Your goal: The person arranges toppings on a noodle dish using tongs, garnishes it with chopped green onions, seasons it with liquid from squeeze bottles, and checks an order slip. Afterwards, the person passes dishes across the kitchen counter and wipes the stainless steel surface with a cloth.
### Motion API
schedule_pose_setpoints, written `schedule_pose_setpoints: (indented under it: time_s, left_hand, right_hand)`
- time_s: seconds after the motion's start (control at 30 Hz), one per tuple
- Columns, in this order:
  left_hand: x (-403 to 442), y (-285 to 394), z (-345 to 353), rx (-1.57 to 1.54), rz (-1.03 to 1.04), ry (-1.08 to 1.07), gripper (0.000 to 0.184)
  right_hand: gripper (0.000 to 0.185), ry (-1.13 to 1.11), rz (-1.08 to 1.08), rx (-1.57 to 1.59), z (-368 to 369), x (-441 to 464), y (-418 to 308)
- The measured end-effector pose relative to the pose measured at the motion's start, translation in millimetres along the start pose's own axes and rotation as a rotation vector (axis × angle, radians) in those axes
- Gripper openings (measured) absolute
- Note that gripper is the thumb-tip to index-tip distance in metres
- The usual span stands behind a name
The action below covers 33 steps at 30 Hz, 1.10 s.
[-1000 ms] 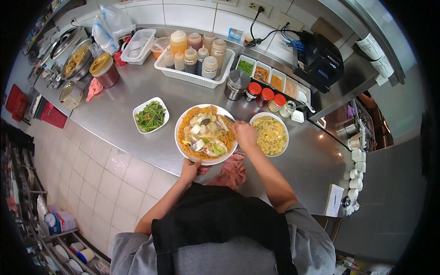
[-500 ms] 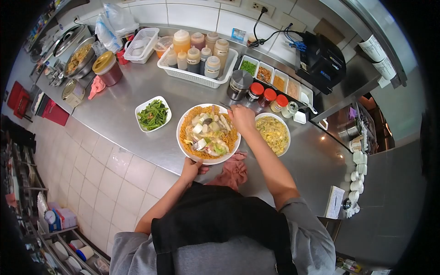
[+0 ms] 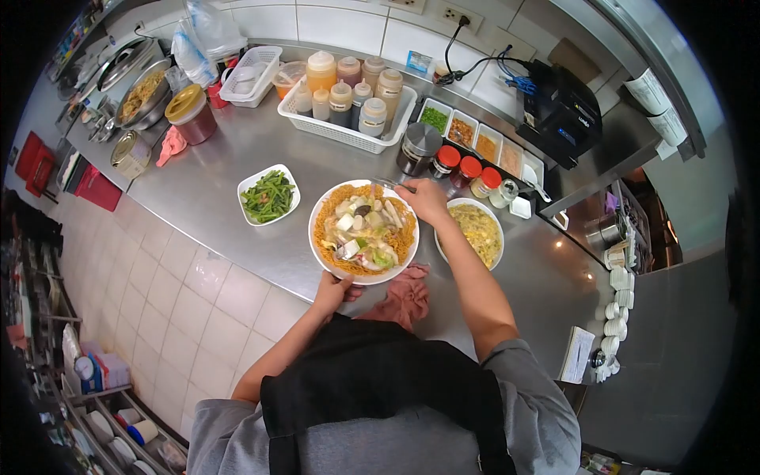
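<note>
A large white plate [image 3: 319, 252] of noodles topped with white chunks and greens sits near the counter's front edge. My left hand [image 3: 334, 292] grips its lower rim. Over the plate's upper right rim, my right hand [image 3: 426, 200] is closed on a metal utensil [image 3: 383, 182], whose far end lies at the top rim; its exact type is unclear. To the right, partly behind my right forearm, is a round bowl of yellow food [image 3: 477, 232]. A square white dish of green vegetables [image 3: 268, 195] stands to the left. Below the plate lies a pink cloth [image 3: 405, 299].
A white basket of sauce bottles [image 3: 380, 146] stands at the back of the steel counter [image 3: 229, 241]. Red-lidded jars [image 3: 469, 169], a metal canister [image 3: 419, 148] and topping trays [image 3: 488, 145] are behind the right bowl. A black printer [image 3: 560, 119] sits at back right.
My right hand and the utensil have moved up along the plate's right side, away from my body. My left hand keeps its place at the rim. The view has shifted slightly.
</note>
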<state>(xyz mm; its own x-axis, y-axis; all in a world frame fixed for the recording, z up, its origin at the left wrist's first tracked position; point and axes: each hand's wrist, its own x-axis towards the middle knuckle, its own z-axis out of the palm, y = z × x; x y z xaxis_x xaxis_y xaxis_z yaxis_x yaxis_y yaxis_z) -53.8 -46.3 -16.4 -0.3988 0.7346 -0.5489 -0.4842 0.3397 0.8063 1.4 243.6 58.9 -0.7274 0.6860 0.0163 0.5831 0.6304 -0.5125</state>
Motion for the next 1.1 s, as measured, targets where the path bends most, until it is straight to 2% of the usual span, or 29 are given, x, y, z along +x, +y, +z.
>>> schedule_pose_setpoints:
  time_s: [0.27, 0.47, 0.57, 0.67, 0.77, 0.8, 0.9, 1.0, 1.1]
  left_hand:
    - [5, -8, -4, 0.013, 0.017, 0.015, 0.030]
    - [5, -8, -3, 0.021, 0.030, 0.037, 0.032]
    - [7, -11, -5, 0.018, 0.038, 0.025, 0.032]
    - [8, -11, -5, 0.023, 0.048, 0.022, 0.031]
    - [5, -8, -2, 0.023, 0.037, 0.052, 0.030]
    - [5, -9, -2, 0.020, 0.033, 0.051, 0.030]
    - [8, -11, -5, 0.008, 0.031, 0.035, 0.031]
    - [8, -13, -4, 0.010, 0.029, 0.039, 0.031]
    - [6, -12, -3, 0.003, 0.030, 0.044, 0.031]
  right_hand:
    - [0.036, 0.002, 0.003, 0.016, 16, -3, 4]
    - [0.034, 0.001, -0.004, 0.059, -20, -22, -23]
    - [0.033, 0.033, -0.073, 0.075, -33, -33, -28]
    - [0.034, -0.019, -0.094, 0.140, -48, -53, -43]
    - [0.030, -0.062, -0.118, 0.064, -50, -82, -65]
    - [0.031, -0.033, -0.237, 0.038, -41, -89, -62]
    - [0.032, -0.062, -0.165, 0.034, -36, -99, -53]
    - [0.033, 0.027, -0.035, 0.063, -42, -90, -27]
    - [0.032, 0.162, -0.074, -0.168, -28, -91, 0]
